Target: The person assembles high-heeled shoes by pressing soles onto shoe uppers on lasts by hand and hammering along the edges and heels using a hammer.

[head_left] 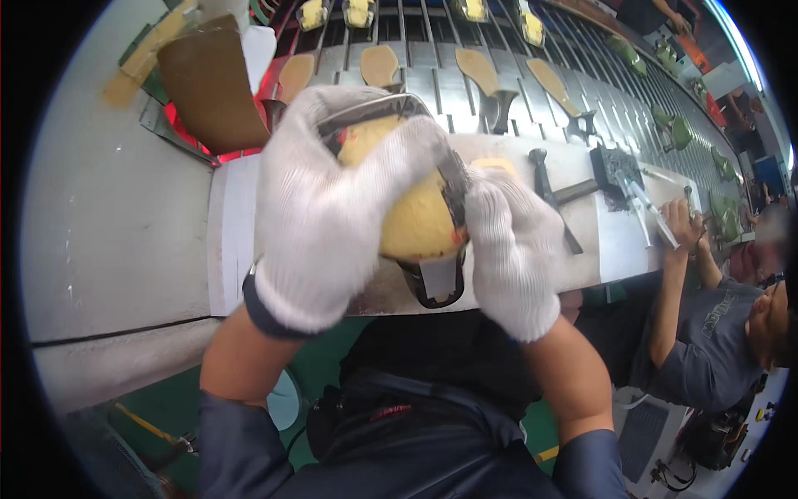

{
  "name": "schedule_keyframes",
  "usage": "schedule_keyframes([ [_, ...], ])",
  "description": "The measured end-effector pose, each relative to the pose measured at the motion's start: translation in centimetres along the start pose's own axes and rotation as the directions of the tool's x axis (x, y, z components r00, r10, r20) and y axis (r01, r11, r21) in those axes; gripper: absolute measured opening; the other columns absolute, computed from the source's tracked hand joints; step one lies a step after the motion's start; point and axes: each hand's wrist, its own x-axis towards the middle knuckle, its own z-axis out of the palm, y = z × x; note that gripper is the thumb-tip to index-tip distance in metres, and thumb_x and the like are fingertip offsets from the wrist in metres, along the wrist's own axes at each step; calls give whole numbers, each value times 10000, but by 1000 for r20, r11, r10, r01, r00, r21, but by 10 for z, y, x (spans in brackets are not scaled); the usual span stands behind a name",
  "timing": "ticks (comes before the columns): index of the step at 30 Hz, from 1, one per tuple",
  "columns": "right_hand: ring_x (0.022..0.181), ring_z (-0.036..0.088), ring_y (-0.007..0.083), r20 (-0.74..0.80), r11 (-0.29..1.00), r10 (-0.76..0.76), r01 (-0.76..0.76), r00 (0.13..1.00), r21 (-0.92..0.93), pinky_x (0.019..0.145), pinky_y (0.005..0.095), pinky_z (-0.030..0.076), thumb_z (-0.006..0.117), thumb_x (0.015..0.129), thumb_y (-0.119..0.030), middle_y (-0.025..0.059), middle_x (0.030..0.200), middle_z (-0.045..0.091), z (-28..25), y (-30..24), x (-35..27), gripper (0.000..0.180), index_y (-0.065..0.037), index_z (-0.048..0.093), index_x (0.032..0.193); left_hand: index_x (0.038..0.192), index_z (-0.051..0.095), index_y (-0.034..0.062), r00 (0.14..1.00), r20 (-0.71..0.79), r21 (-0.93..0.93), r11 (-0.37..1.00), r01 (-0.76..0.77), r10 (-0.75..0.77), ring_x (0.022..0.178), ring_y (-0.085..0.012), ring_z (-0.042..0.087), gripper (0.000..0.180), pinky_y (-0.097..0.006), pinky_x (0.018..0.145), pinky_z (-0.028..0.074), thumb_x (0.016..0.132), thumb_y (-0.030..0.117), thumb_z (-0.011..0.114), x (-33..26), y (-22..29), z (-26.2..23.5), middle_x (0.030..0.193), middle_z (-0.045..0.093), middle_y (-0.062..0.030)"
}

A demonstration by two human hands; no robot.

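Observation:
A dark shoe upper on a yellow last [420,220] is held up over the bench, its yellow underside facing me. My left hand [324,204], in a white knitted glove, wraps round its left side, with the thumb lying across the yellow face. On the other side my right hand [511,241], gloved alike, has its fingers closed on the dark edge of the upper. What exactly those fingertips pinch is hidden. Below the yellow face, a dark shiny end with a pale patch [436,279] points towards me.
A hammer [544,195] lies right of my hands, near a black block [617,170] and syringes [652,216]. Beyond, a slatted conveyor [424,91] carries tan soles [478,71] and yellow lasts [360,12]. Brown board [212,83] stands left. A co-worker's hand [682,224] is at right.

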Motion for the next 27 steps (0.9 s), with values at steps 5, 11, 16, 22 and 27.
schedule_keyframes([
  [5,1098,784,308,-13,929,-7,2,1000,-371,992,380,584,655,1077,-250,219,1174,802,-46,16,-20,377,69,760,1248,1350,641,-52,971,179,-479,847,229,-160,1066,-248,767,471,-404,992,631,1166,377,585,33,-29,-27,1177,753,-162],
  [11,1354,631,475,81,695,-62,101,995,-712,1193,530,481,872,855,-176,265,1393,710,-78,49,-113,457,25,733,1242,1448,564,-20,961,274,-728,645,232,-36,1206,-352,738,437,-506,1089,603,1203,327,460,53,-50,-27,1383,691,-254],
  [16,1329,646,476,-62,775,-69,14,996,-631,1216,540,452,833,926,-184,281,1382,713,-67,64,-115,315,22,746,1149,1458,546,-10,961,278,-704,680,206,-3,1230,-360,727,410,-519,1101,600,1202,299,455,56,-56,-27,1397,683,-263],
  [22,1276,697,391,-323,917,142,-247,936,-313,1142,536,490,689,1110,-348,350,1376,708,-67,50,-155,413,27,686,938,1464,541,-4,956,294,-700,682,211,5,1224,-365,728,394,-513,1091,609,1205,277,449,50,-47,-23,1402,676,-270],
  [27,991,776,274,-365,839,508,-353,780,413,699,326,575,642,1138,-313,297,1532,612,-60,0,-215,343,0,626,1276,1464,550,-17,974,225,-642,751,154,-8,1227,-350,727,390,-493,1092,608,1208,260,451,40,-37,-28,1394,686,-256],
])
